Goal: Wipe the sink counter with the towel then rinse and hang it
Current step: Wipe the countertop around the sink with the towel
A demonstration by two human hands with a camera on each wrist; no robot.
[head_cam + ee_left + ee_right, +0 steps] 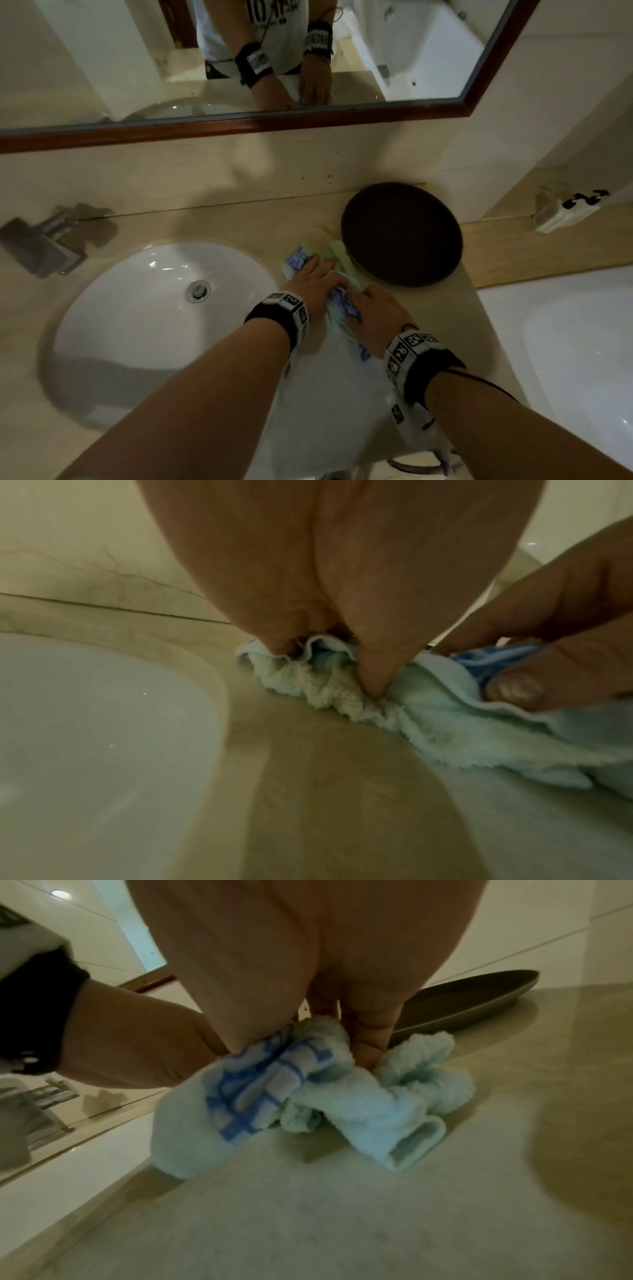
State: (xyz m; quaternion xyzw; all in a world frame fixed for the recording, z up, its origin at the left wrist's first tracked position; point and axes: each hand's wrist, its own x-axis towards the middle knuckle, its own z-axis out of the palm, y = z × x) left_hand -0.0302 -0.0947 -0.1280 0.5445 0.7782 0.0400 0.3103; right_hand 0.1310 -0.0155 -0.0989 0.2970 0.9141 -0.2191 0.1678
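Observation:
A pale green towel (pixel 301 260) with a blue pattern lies bunched on the beige sink counter (pixel 239 222), between the white basin (pixel 144 308) and a brown plate (pixel 400 233). My left hand (pixel 329 274) lies on its far part. In the left wrist view its thumb and fingers (pixel 329 664) dig into the towel's folds (pixel 428 723) and pinch them. My right hand (pixel 356 308) grips the near part. In the right wrist view its fingers (pixel 342 1042) curl round the gathered cloth (pixel 359 1096), whose loose ends rest on the counter.
The plate (pixel 479 1001) sits just right of the towel, touching its edge. A chrome faucet (pixel 41 246) stands left of the basin. A framed mirror (pixel 239 130) hangs above the counter. A white bathtub (pixel 582 342) borders the counter on the right, with a small white object (pixel 565 212) on its ledge.

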